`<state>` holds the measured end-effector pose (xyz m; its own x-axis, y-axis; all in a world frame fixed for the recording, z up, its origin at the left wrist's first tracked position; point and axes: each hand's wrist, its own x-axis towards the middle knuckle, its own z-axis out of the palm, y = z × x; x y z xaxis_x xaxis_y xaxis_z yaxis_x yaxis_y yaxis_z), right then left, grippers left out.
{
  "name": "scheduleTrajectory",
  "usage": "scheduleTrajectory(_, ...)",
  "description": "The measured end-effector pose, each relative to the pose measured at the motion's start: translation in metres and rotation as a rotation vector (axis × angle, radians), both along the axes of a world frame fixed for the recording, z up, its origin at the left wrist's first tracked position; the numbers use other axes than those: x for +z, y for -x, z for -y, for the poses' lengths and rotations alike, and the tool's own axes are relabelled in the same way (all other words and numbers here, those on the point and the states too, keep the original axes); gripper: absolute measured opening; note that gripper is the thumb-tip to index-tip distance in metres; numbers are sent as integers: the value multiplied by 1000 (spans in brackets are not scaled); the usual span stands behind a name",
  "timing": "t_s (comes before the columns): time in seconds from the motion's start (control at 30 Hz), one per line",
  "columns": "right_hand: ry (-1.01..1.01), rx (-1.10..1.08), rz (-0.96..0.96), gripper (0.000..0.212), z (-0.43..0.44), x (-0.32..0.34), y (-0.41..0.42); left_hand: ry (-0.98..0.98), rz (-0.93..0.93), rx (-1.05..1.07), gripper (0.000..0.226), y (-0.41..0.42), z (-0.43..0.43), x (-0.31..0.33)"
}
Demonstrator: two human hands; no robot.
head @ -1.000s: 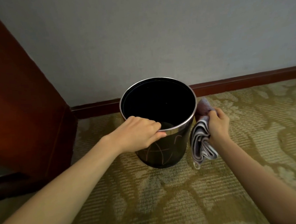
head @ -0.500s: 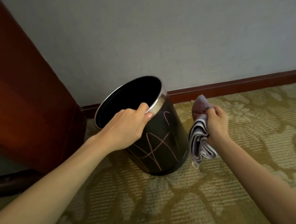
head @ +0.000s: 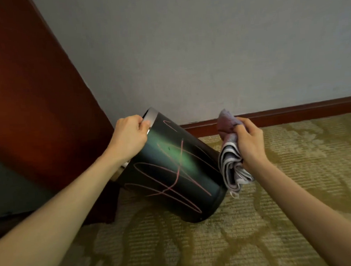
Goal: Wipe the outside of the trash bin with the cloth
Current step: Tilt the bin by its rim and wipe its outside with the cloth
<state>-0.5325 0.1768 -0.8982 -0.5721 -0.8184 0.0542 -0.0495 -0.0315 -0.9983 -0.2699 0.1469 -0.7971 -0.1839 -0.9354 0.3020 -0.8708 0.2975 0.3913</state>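
One trash bin (head: 172,173) is in view, a black cylinder with a single silver band at its rim (head: 151,115). It leans steeply to the left, its mouth turned up and left toward the wood and its base at the lower right on the carpet (head: 295,187). Its dark side faces the camera and bears pink scribbled lines, several loops and crossing strokes too tangled to count. Two bare hands are at work, one on each side of the bin. The left hand (head: 130,139) grips the rim, its fingers curled over the silver band and its thumb on the outside. The right hand (head: 250,143) clutches one cloth (head: 231,166), bunched in its curled fingers. A purplish end of the cloth sticks up above the hand, and folded grey and white layers hang below it. The cloth hangs just beside the right side of the bin; whether it touches the black surface cannot be told. Behind the bin stands one plain pale wall (head: 207,49), with one reddish-brown baseboard (head: 291,110) running along its foot. One large reddish wooden panel (head: 36,99) fills the left side. The carpet is olive-gold with a lighter branching pattern.
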Motion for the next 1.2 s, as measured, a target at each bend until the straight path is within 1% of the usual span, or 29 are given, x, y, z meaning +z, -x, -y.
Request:
scheduleTrajectory(0.13,-11,13,-42,23,3,1,-2,12,-43,89,37,-12,1,-2)
scheduleTrajectory(0.27,-24,32,-75,25,-1,-2,-7,-5,-60,124,37,-12,1,-5)
scheduleTrajectory(0.4,-49,49,-91,24,-8,-8,-20,-189,-125,86,38,-7,7,-2)
scheduleTrajectory(0.47,-65,69,-99,24,-12,-10,-29,-281,-165,42,43,-4,9,-2)
scheduleTrajectory(0.53,-95,100,-126,25,-15,-12,-37,-315,-214,19,46,1,9,-4)
scheduleTrajectory(0.63,-151,162,-278,33,-18,-17,-47,-289,-235,34,38,7,9,-7)
scheduleTrajectory(0.77,-151,253,-519,42,-24,-22,-53,-330,-302,6,32,9,12,-7)
scheduleTrajectory(0.87,-132,286,-665,45,-27,-26,-42,-352,-312,-33,36,9,9,-9)
scheduleTrajectory(1.0,-137,265,-638,45,-23,-31,-36,-349,-295,-87,48,13,4,-11)
scheduleTrajectory(1.07,-171,232,-618,42,-17,-33,-37,-342,-298,-112,54,14,3,-12)
scheduleTrajectory(1.13,-216,216,-581,37,-9,-34,-36,-329,-318,-119,53,14,2,-13)
scheduleTrajectory(1.2,-272,213,-513,38,0,-33,-34,-313,-345,-122,50,14,0,-13)
